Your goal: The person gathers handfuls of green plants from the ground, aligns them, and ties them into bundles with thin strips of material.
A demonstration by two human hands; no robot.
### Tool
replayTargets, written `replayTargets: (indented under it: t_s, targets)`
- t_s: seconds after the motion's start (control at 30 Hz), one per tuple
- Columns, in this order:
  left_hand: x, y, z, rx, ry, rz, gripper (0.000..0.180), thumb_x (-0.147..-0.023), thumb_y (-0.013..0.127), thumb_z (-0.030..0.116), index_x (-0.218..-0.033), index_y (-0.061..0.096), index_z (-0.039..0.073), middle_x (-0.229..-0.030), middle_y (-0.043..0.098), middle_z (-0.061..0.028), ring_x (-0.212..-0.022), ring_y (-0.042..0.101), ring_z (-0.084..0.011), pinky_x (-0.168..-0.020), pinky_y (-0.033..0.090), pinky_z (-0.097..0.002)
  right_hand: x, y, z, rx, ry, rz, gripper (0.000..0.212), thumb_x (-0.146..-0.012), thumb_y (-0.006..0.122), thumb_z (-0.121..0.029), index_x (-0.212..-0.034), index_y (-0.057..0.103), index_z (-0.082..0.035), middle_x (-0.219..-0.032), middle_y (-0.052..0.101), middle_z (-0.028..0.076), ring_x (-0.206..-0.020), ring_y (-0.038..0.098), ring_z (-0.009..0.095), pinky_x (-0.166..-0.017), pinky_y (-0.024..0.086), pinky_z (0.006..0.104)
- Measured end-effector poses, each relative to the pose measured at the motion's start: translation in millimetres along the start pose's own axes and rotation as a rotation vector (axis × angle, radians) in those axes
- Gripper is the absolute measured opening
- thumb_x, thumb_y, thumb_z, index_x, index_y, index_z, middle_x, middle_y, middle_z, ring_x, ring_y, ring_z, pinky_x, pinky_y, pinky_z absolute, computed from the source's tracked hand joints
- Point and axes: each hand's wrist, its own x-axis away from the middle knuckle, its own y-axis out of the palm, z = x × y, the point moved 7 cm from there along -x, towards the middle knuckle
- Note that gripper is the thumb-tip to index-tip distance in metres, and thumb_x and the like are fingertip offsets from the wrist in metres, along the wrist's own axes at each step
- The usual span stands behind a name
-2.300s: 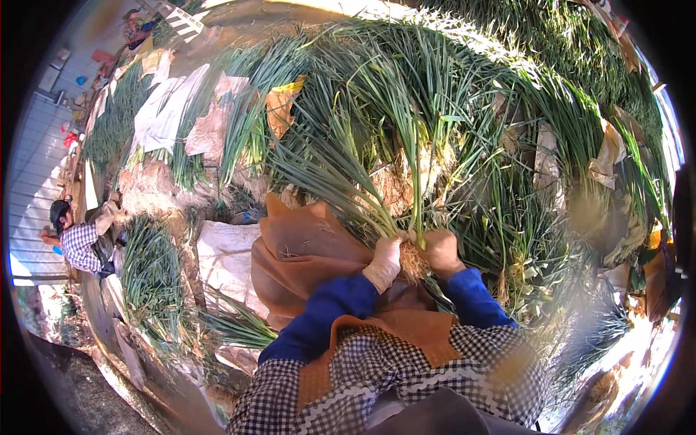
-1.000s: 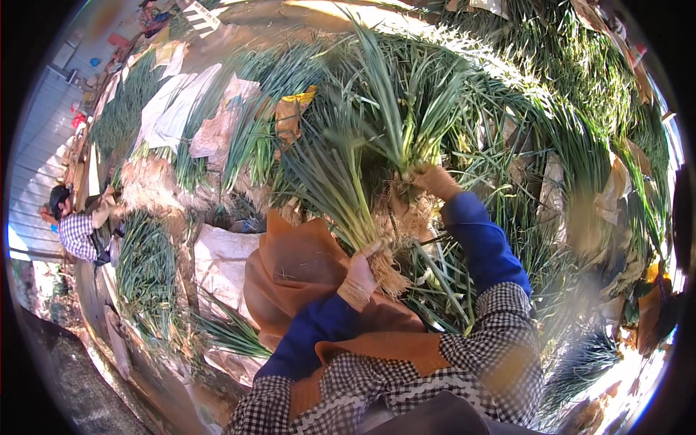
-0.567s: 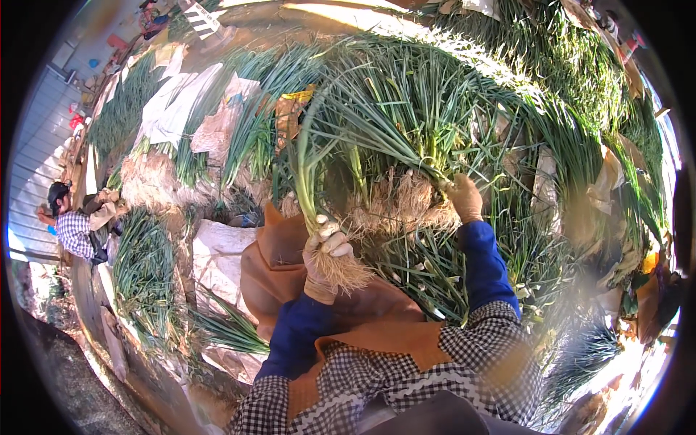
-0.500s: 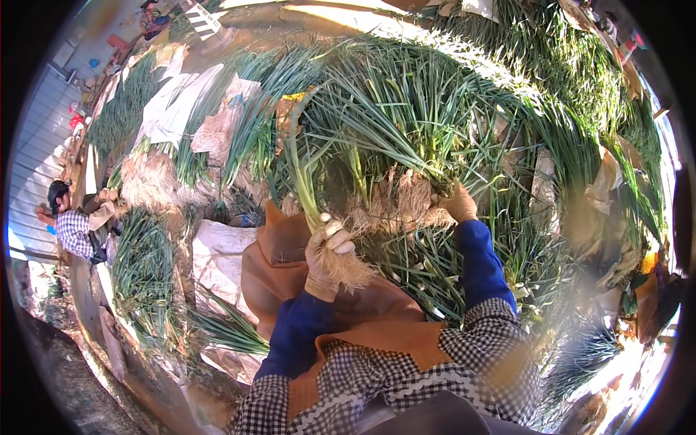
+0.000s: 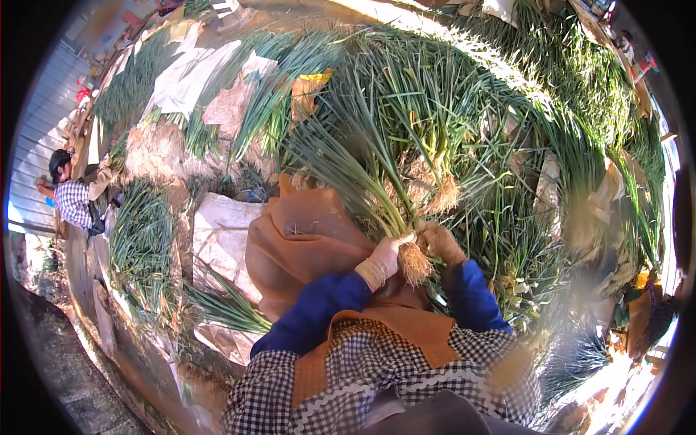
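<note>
In front of my apron, my gloved left hand [image 5: 386,259] is closed around the lower stems of a bunch of green onions [image 5: 373,199]. Its long leaves slant up and away to the left, and a tuft of pale roots [image 5: 415,264] hangs below the grip. My gloved right hand [image 5: 439,243] presses in from the right beside the stem ends, with fingers curled and partly hidden; it seems to grip a stalk there. Just beyond lies a heap of green onions [image 5: 406,94], some with brown roots [image 5: 442,194] facing me.
A brown apron [image 5: 308,239] covers my lap. To its left lie a white sack [image 5: 221,232] and loose green onions [image 5: 141,261]. Root-end rows [image 5: 163,156] stretch behind, partly under white sheeting [image 5: 188,76]. Another person [image 5: 72,192] works at the far left.
My right hand has drawn back from the heap to meet my left hand. The left has shifted right, and its bunch now leans away to the left and looks fuller.
</note>
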Motion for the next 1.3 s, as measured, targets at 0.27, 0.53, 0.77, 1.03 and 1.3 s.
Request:
replayTargets:
  t_s: [0.27, 0.53, 0.77, 1.03, 1.3]
  targets:
    - [-21, 12, -10, -0.078, 0.026, 0.022, 0.023, -0.084, 0.049, 0.006, -0.105, 0.055, -0.004, -0.091, 0.06, -0.0122, -0.078, 0.059, -0.0235, -0.071, 0.05, -0.0349, -75, -3, 73, -0.142, 0.163, 0.204, 0.05, -0.087, 0.044, -0.045, -0.087, 0.06, 0.001, -0.074, 0.062, 0.012, -0.078, 0.06, 0.026, -0.067, 0.047, 0.0381]
    - [-32, -52, 6, 0.022, 0.253, 0.222, 0.015, -0.076, 0.055, 0.0, -0.091, 0.058, -0.001, -0.081, 0.059, -0.0083, -0.069, 0.057, -0.0202, -0.064, 0.049, -0.0335, 62, -31, 8, -0.363, 0.079, 0.056, 0.02, -0.089, 0.05, -0.021, -0.08, 0.06, -0.006, -0.064, 0.057, 0.003, -0.051, 0.05, 0.009, -0.042, 0.039, 0.0233]
    - [-11, -24, 18, 0.029, 0.264, 0.15, 0.016, -0.076, 0.053, 0.0, -0.091, 0.059, -0.003, -0.082, 0.06, -0.0086, -0.07, 0.057, -0.02, -0.064, 0.048, -0.0307, 28, -95, 32, 1.275, 0.116, -0.059, 0.028, -0.088, 0.046, -0.032, -0.089, 0.062, -0.009, -0.063, 0.057, 0.006, -0.061, 0.06, 0.021, -0.054, 0.049, 0.031]
    - [-6, -7, 17, 0.023, 0.249, 0.113, 0.013, -0.079, 0.053, 0.001, -0.091, 0.058, -0.003, -0.081, 0.059, -0.0082, -0.069, 0.057, -0.0192, -0.061, 0.049, -0.0299, -150, 22, 44, -0.391, -0.18, -0.074, 0.032, -0.092, 0.039, -0.028, -0.103, 0.059, -0.006, -0.079, 0.061, 0.008, -0.068, 0.057, 0.013, -0.06, 0.046, 0.0282]
    - [-41, -87, 13, 0.11, 0.417, 0.253, 0.012, -0.079, 0.051, 0.003, -0.089, 0.058, 0.001, -0.081, 0.059, -0.0084, -0.072, 0.057, -0.0211, -0.066, 0.049, -0.0322, 19, 19, -37, -0.264, -0.226, -0.235, 0.025, -0.079, 0.056, -0.015, -0.099, 0.055, -0.001, -0.085, 0.056, 0.008, -0.084, 0.055, 0.017, -0.071, 0.045, 0.0295]
